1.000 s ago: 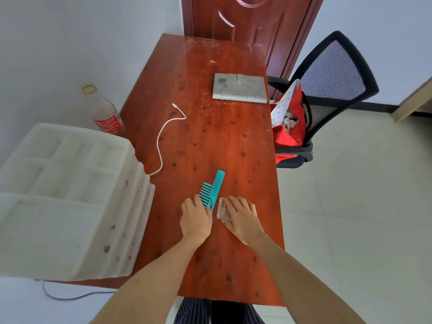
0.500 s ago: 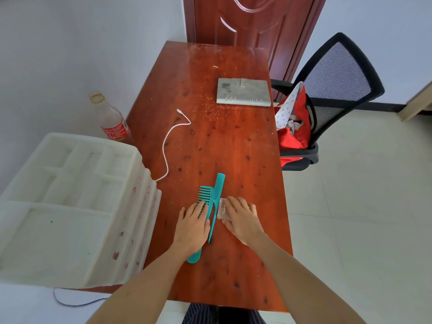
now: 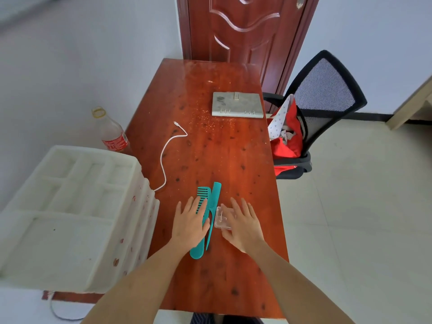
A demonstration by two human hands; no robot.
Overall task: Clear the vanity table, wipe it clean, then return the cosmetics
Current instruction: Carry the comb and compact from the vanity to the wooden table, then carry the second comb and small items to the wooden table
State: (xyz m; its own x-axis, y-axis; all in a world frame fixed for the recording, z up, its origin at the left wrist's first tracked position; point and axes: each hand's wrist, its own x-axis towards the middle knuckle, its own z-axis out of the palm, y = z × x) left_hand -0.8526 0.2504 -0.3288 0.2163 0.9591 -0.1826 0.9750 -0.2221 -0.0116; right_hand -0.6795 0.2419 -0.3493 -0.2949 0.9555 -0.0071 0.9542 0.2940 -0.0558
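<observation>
Two teal combs lie side by side on the red-brown wooden table (image 3: 210,155): a wide-tooth comb (image 3: 203,195) and a thin tail comb (image 3: 214,197). My left hand (image 3: 189,224) rests flat over the wide-tooth comb, fingers spread. To their right is a small clear plastic case (image 3: 222,219), partly under the spread fingers of my right hand (image 3: 243,224). Neither hand grips anything.
A white multi-compartment organizer (image 3: 70,213) stands on the table's left front. Further back lie a white charging cable (image 3: 167,155) and a grey binder notebook (image 3: 237,105). A plastic bottle (image 3: 111,132) stands by the left edge. A black mesh chair (image 3: 322,108) with red cloth is right.
The combs have been drawn toward me and laid lengthwise, their handles now showing below my left hand. My right hand stays on the clear case. The view has tilted up.
</observation>
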